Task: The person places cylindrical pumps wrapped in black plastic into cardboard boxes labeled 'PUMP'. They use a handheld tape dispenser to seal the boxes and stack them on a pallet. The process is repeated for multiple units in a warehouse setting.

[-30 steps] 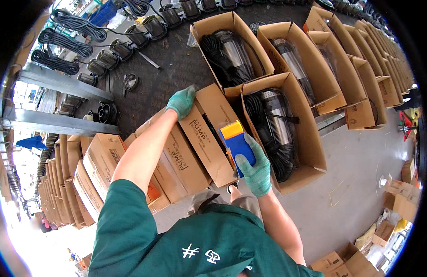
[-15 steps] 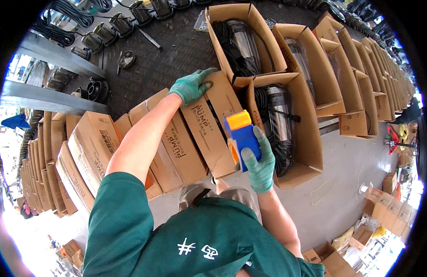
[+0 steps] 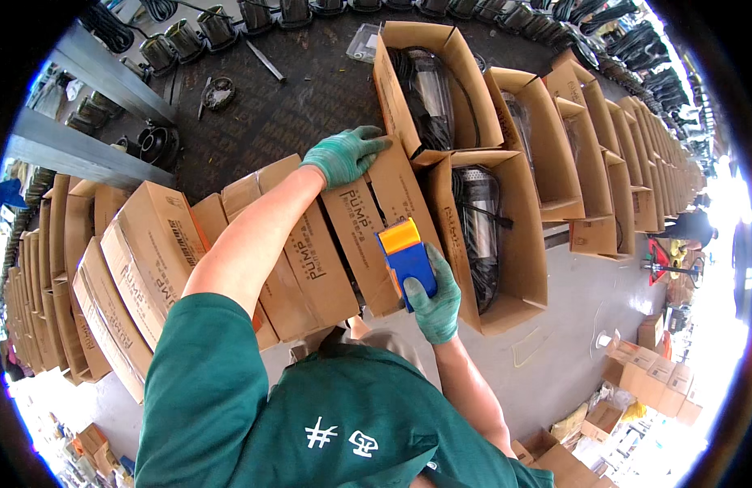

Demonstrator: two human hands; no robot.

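A brown cardboard carton [image 3: 353, 224] stands in front of me, its two top flaps folded in with a dark gap between them. My left hand [image 3: 340, 156], in a green glove, lies over the far end of the flaps, fingers stretched out. In my right hand [image 3: 438, 302], gloved alike, is a blue and orange tape dispenser [image 3: 410, 267]. It is held over the near right part of the carton; whether it touches the cardboard I cannot tell. Just right of it stands an open carton [image 3: 518, 285] with a bagged metal pump [image 3: 479, 215] and black cable inside.
Closed cartons [image 3: 307, 264] lean in a row on the left. Beyond, another open carton [image 3: 473, 69] holds a pump, and more open cartons [image 3: 587, 150] run off to the right. Metal posts [image 3: 108, 81] rise at the left; loose parts lie on the dark bench [image 3: 270, 114].
My right hand has brought the tape dispenser left and nearer, over the carton. My left hand stays on the flaps. The whole view has shifted slightly.
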